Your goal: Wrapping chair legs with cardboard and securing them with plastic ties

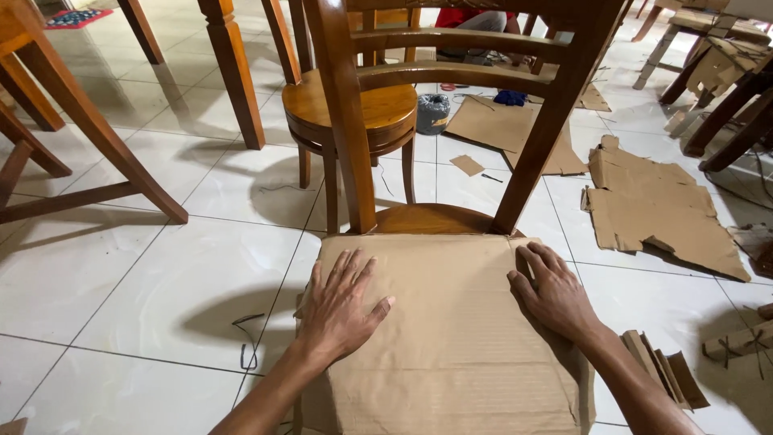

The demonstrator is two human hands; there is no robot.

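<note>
A brown corrugated cardboard sheet (451, 338) lies over the seat of a wooden chair (354, 105) in front of me. My left hand (342, 306) rests flat on the sheet's left part, fingers spread. My right hand (551, 290) presses on the sheet's right side near the chair's back post, fingers slightly curled. Neither hand grips anything. The chair seat (431, 219) shows only as a strip beyond the sheet's far edge.
A second wooden chair (354, 109) stands behind the first. Table legs (233, 72) rise at the left. Cardboard pieces (660, 209) lie on the white tiled floor at right, with scraps (664, 374) near my right arm. A grey twine roll (433, 113) sits farther back.
</note>
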